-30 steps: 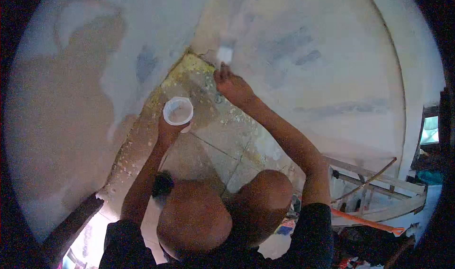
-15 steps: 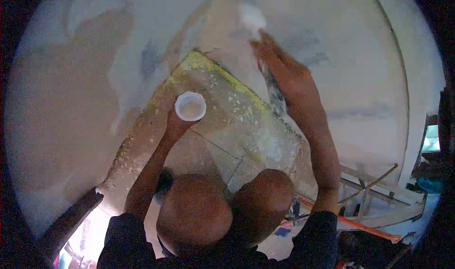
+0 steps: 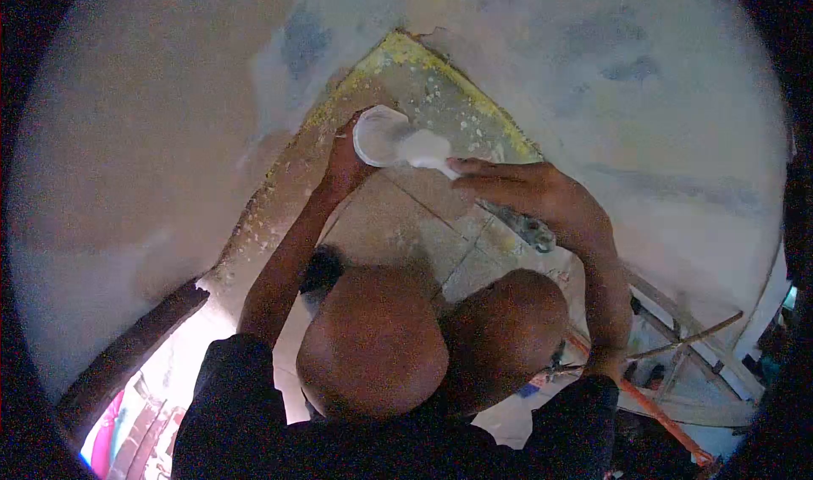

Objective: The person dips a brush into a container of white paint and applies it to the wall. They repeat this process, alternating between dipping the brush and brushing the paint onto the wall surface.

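Note:
My left hand (image 3: 345,165) grips a small white cup (image 3: 375,135) from below and holds it over the floor corner where two walls meet. My right hand (image 3: 527,194) is shut on a flat tool (image 3: 426,151) whose end is coated white. That white end rests at the cup's right rim. The tool's grey spattered handle (image 3: 525,228) sticks out behind my right hand. My two bare knees (image 3: 373,340) fill the lower middle of the view.
Walls patched with white filler rise on the left (image 3: 135,141) and right (image 3: 660,99). The tiled floor (image 3: 406,226) is speckled white, with a yellow edge at the corner. Wooden slats (image 3: 686,344) and an orange-handled stick (image 3: 648,405) lie at lower right.
My right hand came down from the right wall and brought the tool's white end to the cup. The left hand lifted the cup slightly; my head tilted down.

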The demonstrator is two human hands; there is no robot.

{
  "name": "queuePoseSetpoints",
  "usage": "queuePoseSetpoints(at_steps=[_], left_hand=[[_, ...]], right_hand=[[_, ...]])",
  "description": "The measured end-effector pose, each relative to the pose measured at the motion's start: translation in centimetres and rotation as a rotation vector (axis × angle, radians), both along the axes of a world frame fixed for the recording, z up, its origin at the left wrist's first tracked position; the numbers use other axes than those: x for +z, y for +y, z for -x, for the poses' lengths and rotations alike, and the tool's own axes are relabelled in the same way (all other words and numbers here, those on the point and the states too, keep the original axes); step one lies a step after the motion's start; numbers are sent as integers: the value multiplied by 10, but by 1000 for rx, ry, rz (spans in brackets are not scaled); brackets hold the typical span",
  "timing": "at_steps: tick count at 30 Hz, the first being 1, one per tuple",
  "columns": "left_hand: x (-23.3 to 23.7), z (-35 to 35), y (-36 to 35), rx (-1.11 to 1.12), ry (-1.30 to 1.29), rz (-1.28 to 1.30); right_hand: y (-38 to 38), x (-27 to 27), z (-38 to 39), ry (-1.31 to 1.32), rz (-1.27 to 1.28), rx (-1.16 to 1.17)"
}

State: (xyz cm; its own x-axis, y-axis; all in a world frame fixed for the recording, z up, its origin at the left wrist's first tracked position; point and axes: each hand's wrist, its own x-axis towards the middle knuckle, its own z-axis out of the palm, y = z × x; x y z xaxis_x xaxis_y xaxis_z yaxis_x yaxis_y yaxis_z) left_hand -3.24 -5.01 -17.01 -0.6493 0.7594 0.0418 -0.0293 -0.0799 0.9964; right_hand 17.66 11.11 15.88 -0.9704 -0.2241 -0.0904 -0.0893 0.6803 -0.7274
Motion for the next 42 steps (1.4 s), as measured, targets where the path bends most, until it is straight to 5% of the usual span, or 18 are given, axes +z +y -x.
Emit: queuePoseSetpoints(at_steps=[3, 5, 6, 11, 12, 14, 15, 19, 21, 25, 29, 32, 34, 35, 37, 38, 40, 42], left_hand=[[-29, 7, 6, -209, 341, -4], [-24, -9, 7, -231, -243, -131], [-23, -12, 5, -244, -242, -125], [-25, -22, -13, -92, 664, 118], [-43, -25, -17, -99, 662, 120], [-72, -31, -22, -112, 215, 167], [-55, -32, -21, -120, 219, 170], [54, -29, -18, -101, 659, 59], [65, -31, -15, -96, 808, 18], [25, -18, -13, -160, 724, 40], [2, -9, -12, -206, 631, 72], [-4, -14, -16, -49, 493, 152], [7, -15, -9, 38, 328, 140], [14, -13, -6, 107, 168, 124], [73, -17, -7, 132, 270, 197], [99, -19, -7, 133, 355, 280], [120, -16, 2, 142, 314, 237], [134, -11, 8, 141, 266, 187]], right_hand=[[-7, -18, 4, 5, -138, 111], [-5, -46, 6, 43, -271, 199], [-4, -62, 9, -24, -319, 227], [-12, -86, 16, -242, -274, 169], [-13, -86, 16, -223, -277, 177], [-14, -88, 16, -203, -273, 174], [-13, -88, 15, -166, -304, 191], [-9, -103, 11, -84, -213, 167], [-10, -98, 11, -124, -207, 147], [-9, -86, 14, -208, -258, 175], [-3, -96, 5, -251, -36, 27], [11, -66, 1, 100, 57, 31], [21, -50, -3, 78, 203, -303], [32, -49, -4, 90, 196, -280], [55, -53, -6, 33, 261, -749], [60, -53, -3, 46, 248, -730], [67, -52, 1, 148, 691, -1033], [69, -58, 5, 147, 695, -1079]])
